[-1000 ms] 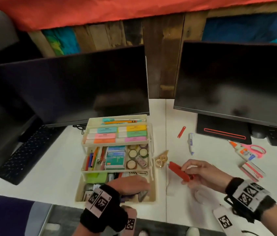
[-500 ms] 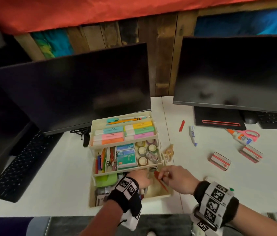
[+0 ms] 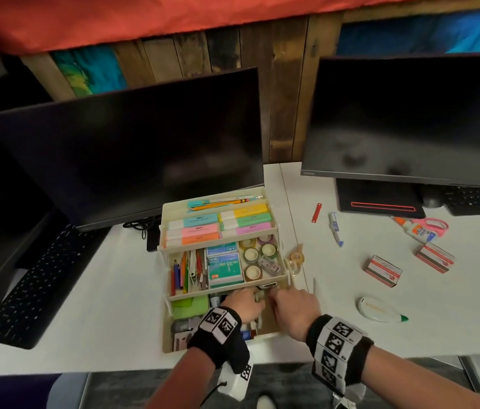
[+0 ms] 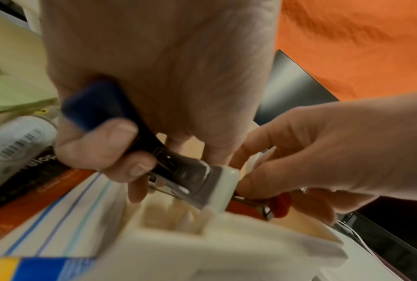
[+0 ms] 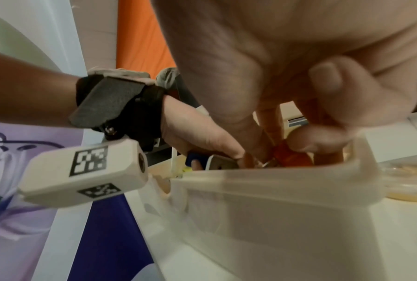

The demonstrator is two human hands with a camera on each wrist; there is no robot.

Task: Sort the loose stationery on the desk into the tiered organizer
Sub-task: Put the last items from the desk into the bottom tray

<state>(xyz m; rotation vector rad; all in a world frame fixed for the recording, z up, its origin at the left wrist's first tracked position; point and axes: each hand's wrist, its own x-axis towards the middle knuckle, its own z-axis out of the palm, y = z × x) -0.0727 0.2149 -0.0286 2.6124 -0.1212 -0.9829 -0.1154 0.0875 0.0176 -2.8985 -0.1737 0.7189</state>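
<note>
- I see the tiered organizer (image 3: 274,228) standing on the white desk (image 3: 91,302) at centre, its three cream tiers stepped toward me; both hands are down in the bottom tier's right end.
- My left hand (image 3: 243,304) has thumb and fingers curled round a dark blue stapler (image 4: 121,125), gripping it inside that tier.
- My right hand (image 3: 293,308) pinches a red stapler (image 4: 278,206) between thumb and fingers, its nose touching the blue one's metal end.
- Outward at 1 o'clock of the organizer, just beside it, lies a clear tape dispenser (image 3: 295,259).
- At 3 o'clock, well apart: two staple boxes (image 3: 383,271), a white correction tape (image 3: 379,310).
- Farther at 2 o'clock: a red clip (image 3: 316,212), a white pen (image 3: 335,228), a glue bottle (image 3: 416,230) across pink scissors (image 3: 433,224).
- Two dark monitors (image 3: 132,149) stand behind, at 11 and 1 o'clock; a black keyboard (image 3: 35,278) at 9.
- Wooden planks (image 3: 280,93) and a red cloth (image 3: 115,19) back the desk.
</note>
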